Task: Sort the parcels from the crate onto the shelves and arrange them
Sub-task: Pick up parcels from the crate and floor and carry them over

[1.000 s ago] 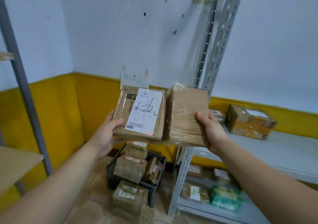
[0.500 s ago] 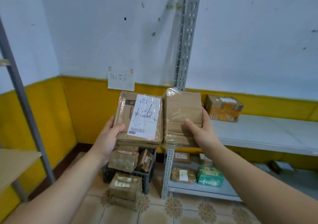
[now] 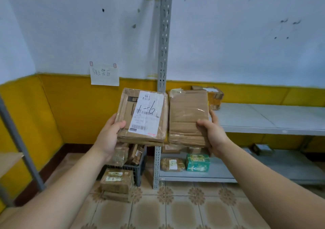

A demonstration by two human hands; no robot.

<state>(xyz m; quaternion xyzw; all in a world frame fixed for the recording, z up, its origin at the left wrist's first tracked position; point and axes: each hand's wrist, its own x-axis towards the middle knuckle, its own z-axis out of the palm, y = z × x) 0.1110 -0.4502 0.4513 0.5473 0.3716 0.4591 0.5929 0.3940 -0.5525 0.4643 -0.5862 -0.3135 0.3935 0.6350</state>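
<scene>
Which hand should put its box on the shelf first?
Probably the right hand. Its plain parcel is right beside the front edge of the grey shelf. The left hand holds the labelled parcel left of the upright post, over the crate, so it has farther to go.

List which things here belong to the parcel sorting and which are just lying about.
Belongs to the job:
labelled parcel, held in the left hand
plain parcel, held in the right hand
black crate with parcels
grey shelves
green box on the lower shelf

Just lying about:
handwritten note on the wall
rack post at left
</scene>
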